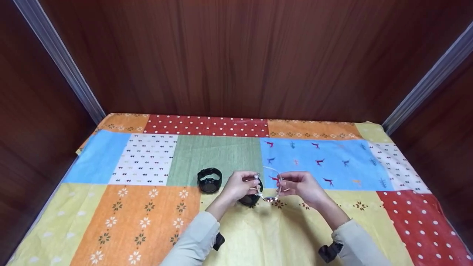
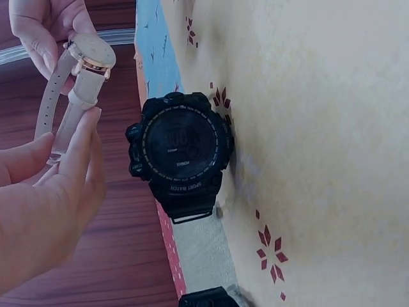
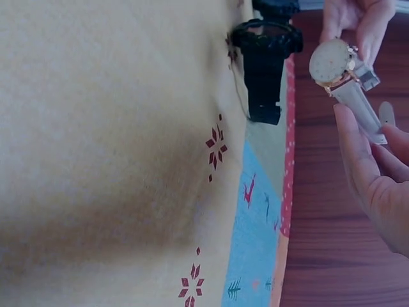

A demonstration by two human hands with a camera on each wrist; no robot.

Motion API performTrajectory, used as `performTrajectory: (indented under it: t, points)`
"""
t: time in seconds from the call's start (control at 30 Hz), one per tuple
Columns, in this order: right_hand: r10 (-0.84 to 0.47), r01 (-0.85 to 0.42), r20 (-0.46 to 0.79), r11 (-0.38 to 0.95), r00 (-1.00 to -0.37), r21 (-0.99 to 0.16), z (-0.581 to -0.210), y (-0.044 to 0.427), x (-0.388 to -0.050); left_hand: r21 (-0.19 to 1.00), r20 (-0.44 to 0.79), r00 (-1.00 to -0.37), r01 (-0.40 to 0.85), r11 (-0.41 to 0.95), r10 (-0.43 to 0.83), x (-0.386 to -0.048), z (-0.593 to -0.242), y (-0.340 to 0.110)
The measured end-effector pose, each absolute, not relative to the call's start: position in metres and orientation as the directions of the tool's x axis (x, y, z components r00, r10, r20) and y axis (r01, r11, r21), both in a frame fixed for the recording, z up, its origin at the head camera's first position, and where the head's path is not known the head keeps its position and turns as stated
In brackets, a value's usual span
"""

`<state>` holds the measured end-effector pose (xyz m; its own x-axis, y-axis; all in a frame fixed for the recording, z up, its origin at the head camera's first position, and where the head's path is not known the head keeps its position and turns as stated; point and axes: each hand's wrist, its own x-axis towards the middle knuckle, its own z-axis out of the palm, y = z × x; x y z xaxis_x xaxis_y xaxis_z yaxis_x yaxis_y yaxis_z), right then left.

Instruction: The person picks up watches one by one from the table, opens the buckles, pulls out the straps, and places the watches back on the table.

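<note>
A wristwatch with a rose-gold case and pale strap [image 2: 94, 50] is held up between both hands, its two strap ends apart and bent in a loop. My left hand [image 1: 238, 186] pinches the buckle side of the strap between thumb and fingers. On the other side, my right hand [image 1: 300, 186] pinches the holed strap end. Just below and behind the left hand, a black digital sports watch [image 2: 182, 144] stands on the cloth, partly covered by that hand in the head view. Further left stands a second black watch [image 1: 209, 183].
A patchwork tablecloth [image 1: 140, 214] covers the table, with wrinkles near the front. Dark wood-grain panels [image 1: 236, 59] rise behind it and at both sides, joined by grey metal strips [image 1: 63, 59]. Black bands [image 1: 330, 252] sit on both sleeves' wrists.
</note>
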<state>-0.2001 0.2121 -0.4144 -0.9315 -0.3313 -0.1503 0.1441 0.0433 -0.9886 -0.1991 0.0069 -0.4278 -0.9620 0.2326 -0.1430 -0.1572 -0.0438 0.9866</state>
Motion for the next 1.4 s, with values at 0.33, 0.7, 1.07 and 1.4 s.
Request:
performTrajectory:
  t: [0.33, 0.7, 1.07, 1.4]
  points:
    - [-0.338, 0.162, -0.176, 0.068, -0.925, -0.984, -0.416, 0.22, -0.206, 0.99, -0.141, -0.982, -0.14, 0.02, 0.129, -0.206, -0.429, 0.023]
    - [-0.314, 0.189, -0.212, 0.1, -0.926, -0.977, -0.426, 0.232, -0.211, 0.983, -0.124, -0.988, -0.11, 0.144, 0.09, -0.211, -0.44, 0.042]
    - [-0.321, 0.224, -0.254, 0.128, -0.912, -0.966, -0.434, 0.241, -0.213, 0.973, -0.114, -0.99, -0.093, 0.213, 0.086, -0.212, -0.447, 0.053]
    - [-0.332, 0.245, -0.272, 0.121, -0.903, -0.962, -0.441, 0.245, -0.215, 0.954, -0.11, -0.993, -0.094, 0.286, 0.04, -0.213, -0.446, 0.058]
